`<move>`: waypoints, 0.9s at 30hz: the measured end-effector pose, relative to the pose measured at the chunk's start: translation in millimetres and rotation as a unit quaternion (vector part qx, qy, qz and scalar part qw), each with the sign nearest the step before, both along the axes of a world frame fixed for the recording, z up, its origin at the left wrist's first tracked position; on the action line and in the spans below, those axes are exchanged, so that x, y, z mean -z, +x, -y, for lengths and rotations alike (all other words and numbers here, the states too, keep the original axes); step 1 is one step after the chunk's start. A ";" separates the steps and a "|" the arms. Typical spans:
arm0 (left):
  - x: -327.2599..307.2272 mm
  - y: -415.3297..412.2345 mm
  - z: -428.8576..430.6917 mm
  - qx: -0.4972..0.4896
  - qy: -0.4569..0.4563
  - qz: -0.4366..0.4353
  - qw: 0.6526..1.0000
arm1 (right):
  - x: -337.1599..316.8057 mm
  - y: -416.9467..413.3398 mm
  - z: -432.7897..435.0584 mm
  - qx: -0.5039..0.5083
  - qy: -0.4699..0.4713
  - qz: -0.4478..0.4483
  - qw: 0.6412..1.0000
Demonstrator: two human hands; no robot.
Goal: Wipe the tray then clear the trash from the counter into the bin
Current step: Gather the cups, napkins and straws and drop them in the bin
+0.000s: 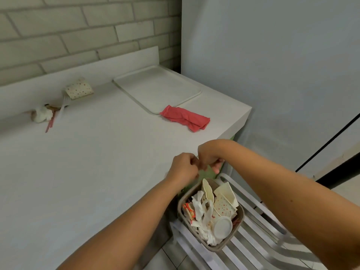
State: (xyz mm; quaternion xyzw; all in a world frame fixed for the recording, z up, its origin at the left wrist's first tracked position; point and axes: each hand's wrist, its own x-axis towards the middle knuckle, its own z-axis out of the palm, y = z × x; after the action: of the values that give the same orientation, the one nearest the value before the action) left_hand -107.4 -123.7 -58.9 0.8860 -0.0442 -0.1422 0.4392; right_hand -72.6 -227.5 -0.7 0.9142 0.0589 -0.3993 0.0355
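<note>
Both forearms bare, reaching forward, converging just beyond the far rim of the bin (179, 205); left hand (183, 168) knuckles-up, fingers curled; right hand (209, 158) bent down at the wrist, fingers curled toward the left hand. Fingertips meet above the bin's far side; can't tell if either pinches anything.

place: canteen clearing corner | cues: serving tray (155, 88), bin (211, 212) of disposable cups

One tray (155, 88), one cloth (185, 117), one bin (232, 233), one fork (65, 105), one cup (78, 91).
</note>
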 end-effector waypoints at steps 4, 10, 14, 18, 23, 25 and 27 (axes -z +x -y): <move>-25.0 13.3 -35.0 -0.060 -0.016 0.071 0.996 | -19.1 12.8 -29.4 -0.020 0.029 0.039 0.999; -39.1 43.2 -115.1 -0.144 0.001 0.104 0.984 | -32.7 30.4 -89.7 -0.046 0.082 0.102 0.990; -41.0 59.5 -176.3 -0.194 0.038 0.113 0.974 | -29.4 47.7 -139.9 -0.053 0.114 0.148 0.981; -39.8 74.7 -231.3 -0.219 0.078 0.111 0.966 | -31.3 57.6 -186.9 -0.076 0.128 0.176 0.973; -35.3 94.0 -294.7 -0.246 0.115 0.091 0.958 | -30.3 67.6 -240.2 -0.103 0.139 0.168 0.971; -31.3 104.1 -316.7 -0.257 0.123 0.084 0.955 | -27.5 71.6 -257.5 -0.103 0.143 0.164 0.971; -27.2 115.3 -334.4 -0.271 0.132 0.076 0.950 | -23.7 74.3 -269.8 -0.102 0.143 0.160 0.971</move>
State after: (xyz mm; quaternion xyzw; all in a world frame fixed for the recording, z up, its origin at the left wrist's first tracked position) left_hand 7.9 210.7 -31.7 0.9227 0.1836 0.0457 0.3359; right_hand 1.7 42.3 23.0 0.9510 0.2020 -0.2293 -0.0463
